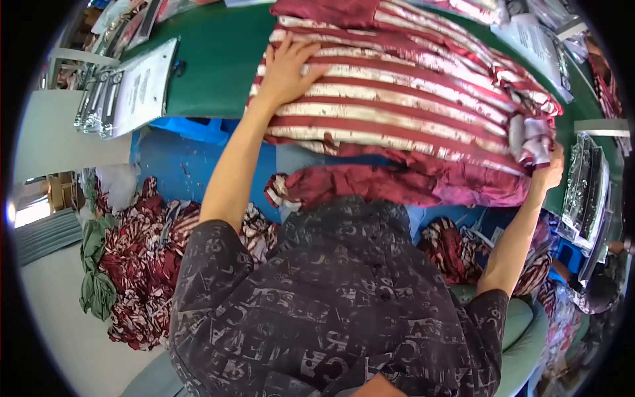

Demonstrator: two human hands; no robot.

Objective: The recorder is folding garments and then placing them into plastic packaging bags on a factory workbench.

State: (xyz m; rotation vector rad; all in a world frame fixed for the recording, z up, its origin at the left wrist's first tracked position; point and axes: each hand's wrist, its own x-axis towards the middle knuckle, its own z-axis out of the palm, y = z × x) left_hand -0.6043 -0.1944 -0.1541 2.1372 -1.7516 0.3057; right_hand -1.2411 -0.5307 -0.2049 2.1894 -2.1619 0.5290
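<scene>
A garment in dark red and off-white stripes point(397, 89), blotched with dark stains, is spread over the green table point(211, 59). Its plain dark red part point(397, 178) hangs past the front edge toward my lap. My left hand point(289, 71) lies flat on the garment's left side, fingers spread. At the right end my right hand point(550, 171) is closed on the garment's edge, its fingertips partly hidden. Just above that hand is a greyish-white, crumpled piece point(533, 141); it is blurred, and I cannot tell what it is.
Clear packets with printed cards point(135, 89) are stacked at the table's left end. More packets point(585, 192) lie at the right edge. Heaps of red and white cloth point(142, 258) sit low on the left, beside green fabric point(98, 271). Another heap point(450, 251) is low right.
</scene>
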